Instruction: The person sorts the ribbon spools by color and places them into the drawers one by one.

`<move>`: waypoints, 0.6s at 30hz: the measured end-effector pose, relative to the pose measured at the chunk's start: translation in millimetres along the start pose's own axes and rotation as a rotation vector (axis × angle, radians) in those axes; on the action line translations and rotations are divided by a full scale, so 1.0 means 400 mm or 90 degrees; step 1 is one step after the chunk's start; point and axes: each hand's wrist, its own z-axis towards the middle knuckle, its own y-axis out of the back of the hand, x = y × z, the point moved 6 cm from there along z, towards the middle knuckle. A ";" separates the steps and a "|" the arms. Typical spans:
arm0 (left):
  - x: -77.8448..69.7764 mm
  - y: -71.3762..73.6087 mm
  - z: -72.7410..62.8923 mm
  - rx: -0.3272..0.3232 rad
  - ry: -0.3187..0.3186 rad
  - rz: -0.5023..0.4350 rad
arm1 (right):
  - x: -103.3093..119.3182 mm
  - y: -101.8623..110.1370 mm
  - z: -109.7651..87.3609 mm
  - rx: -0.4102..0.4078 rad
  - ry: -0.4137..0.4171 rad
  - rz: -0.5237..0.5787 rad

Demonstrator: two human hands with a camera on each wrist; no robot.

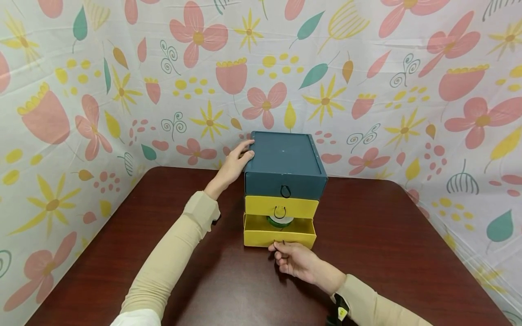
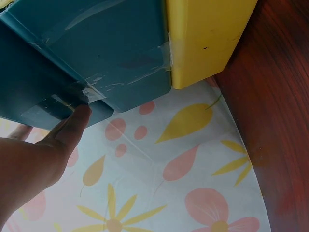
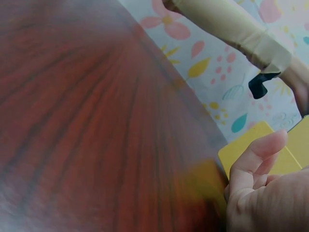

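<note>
A small drawer cabinet (image 1: 285, 154) with a blue top stands on the table. Its lowest yellow drawer (image 1: 261, 238) is pulled out, and a round white-and-green roll (image 1: 280, 221) lies inside. At that drawer's front, my right hand (image 1: 301, 263) pinches the thin black pull loop, mostly covered by the fingers. My left hand (image 1: 233, 165) rests against the cabinet's upper left side, fingers reaching over the top edge. In the left wrist view, the thumb (image 2: 77, 123) touches the blue side wall (image 2: 116, 53).
Above the open drawer are another yellow drawer (image 1: 258, 206) and a blue one (image 1: 263, 183), each with a black loop. The dark red wooden table (image 1: 367, 226) extends around the cabinet. A floral curtain (image 1: 359, 54) hangs close behind it.
</note>
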 end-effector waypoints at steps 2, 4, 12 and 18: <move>0.001 0.000 -0.001 -0.002 -0.004 0.003 | 0.003 0.003 0.006 -0.004 0.002 0.000; 0.000 -0.001 -0.001 -0.003 -0.007 0.002 | 0.007 0.007 0.012 -0.009 0.004 0.001; -0.003 0.001 -0.001 -0.002 -0.006 0.003 | 0.020 0.019 0.031 -0.021 0.011 0.008; -0.003 0.002 -0.002 -0.003 -0.005 0.002 | 0.029 0.027 0.049 -0.020 0.013 0.011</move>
